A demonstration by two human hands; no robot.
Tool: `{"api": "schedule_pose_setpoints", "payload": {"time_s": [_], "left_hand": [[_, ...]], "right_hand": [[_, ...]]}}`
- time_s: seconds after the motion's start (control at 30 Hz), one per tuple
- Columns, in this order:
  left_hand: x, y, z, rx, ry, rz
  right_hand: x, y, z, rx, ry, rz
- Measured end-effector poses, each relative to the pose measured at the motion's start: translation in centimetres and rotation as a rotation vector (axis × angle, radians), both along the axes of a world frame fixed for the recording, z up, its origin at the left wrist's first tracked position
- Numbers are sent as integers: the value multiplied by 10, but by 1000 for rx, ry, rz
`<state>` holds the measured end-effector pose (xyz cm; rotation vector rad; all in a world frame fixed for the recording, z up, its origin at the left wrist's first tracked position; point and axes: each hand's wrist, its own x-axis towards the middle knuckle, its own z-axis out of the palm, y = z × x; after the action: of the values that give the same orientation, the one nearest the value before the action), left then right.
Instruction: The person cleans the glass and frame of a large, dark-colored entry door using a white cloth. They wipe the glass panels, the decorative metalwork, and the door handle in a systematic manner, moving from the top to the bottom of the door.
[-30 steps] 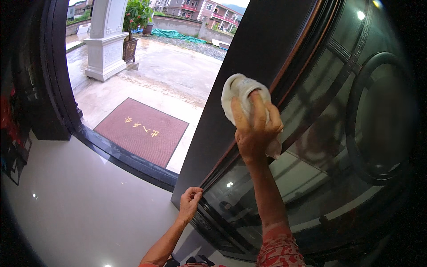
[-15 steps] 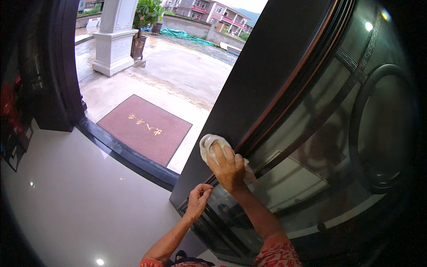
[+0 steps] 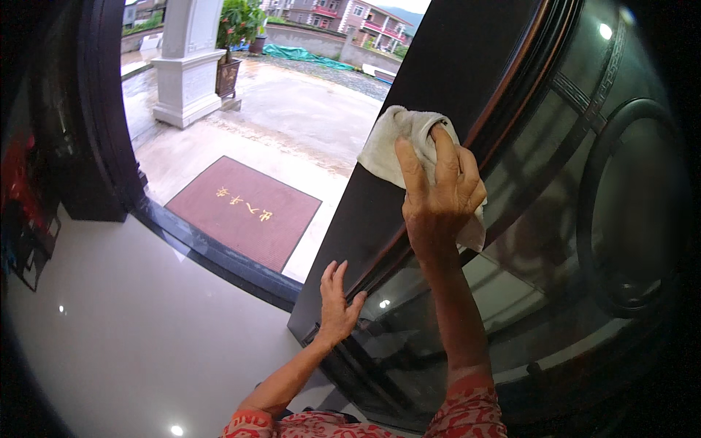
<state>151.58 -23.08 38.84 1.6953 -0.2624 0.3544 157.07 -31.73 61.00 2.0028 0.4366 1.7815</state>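
Since half a second ago your right hand (image 3: 437,201) has carried the one white cloth (image 3: 409,157) back up the door frame (image 3: 467,142), well above your left hand (image 3: 336,303). Soft and crumpled, of terry-like weave, the cloth bunches under your right palm, your fingers (image 3: 445,157) lying close together, pressing it flat onto the ribbed dark moulding. Your left hand's fingers are slightly spread, gripping the frame's edge lower down. Right of both hands lies the dark glossy door panel (image 3: 584,219) with one round raised ring. Left of your fingertips, outside, lie one red rectangular doormat (image 3: 244,212) and one white stone pillar base (image 3: 186,80).
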Motion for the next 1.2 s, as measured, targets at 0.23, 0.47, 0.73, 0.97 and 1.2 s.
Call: {"api": "schedule_pose_setpoints", "payload": {"time_s": [0.23, 0.47, 0.73, 0.97, 1.2], "left_hand": [[33, -5, 14, 164, -121, -80], [55, -12, -23, 301, -215, -185], [64, -5, -48, 374, -68, -369], [45, 7, 8, 328, -28, -308], [47, 14, 11, 325, 12, -367]], "right_hand": [[20, 38, -23, -20, 553, -104], [15, 34, -98, -314, 514, -258], [4, 16, -115, -373, 551, -146], [-4, 14, -38, -171, 440, -117], [6, 5, 23, 2, -106, 43]]}}
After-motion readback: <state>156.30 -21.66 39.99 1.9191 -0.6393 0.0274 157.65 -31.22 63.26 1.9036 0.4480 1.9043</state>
